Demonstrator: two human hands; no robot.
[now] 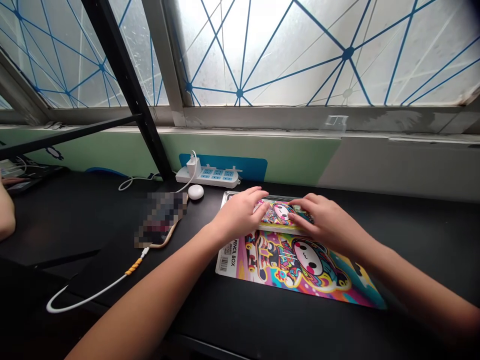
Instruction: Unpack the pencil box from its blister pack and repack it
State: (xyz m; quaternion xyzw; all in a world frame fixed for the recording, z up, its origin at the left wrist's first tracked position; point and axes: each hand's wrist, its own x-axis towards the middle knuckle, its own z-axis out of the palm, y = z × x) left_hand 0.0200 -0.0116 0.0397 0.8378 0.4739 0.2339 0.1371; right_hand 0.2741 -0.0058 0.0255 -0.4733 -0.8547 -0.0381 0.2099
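A colourful pencil box [279, 215] with a cartoon figure lies on the black desk [412, 235], resting on its printed packaging card [300, 270] marked "PENCIL BOX". My left hand [240, 212] lies flat on the box's left end, fingers stretched out over the lid. My right hand [326, 222] presses on the box's right end with fingers bent onto the lid. Both hands touch the box.
A white power strip [210, 176] with a charger sits at the wall behind. A small white round device [195, 192] and a phone [161, 220] on a white cable [93, 295] lie to the left. Another person's arm [5, 215] shows at the far left edge.
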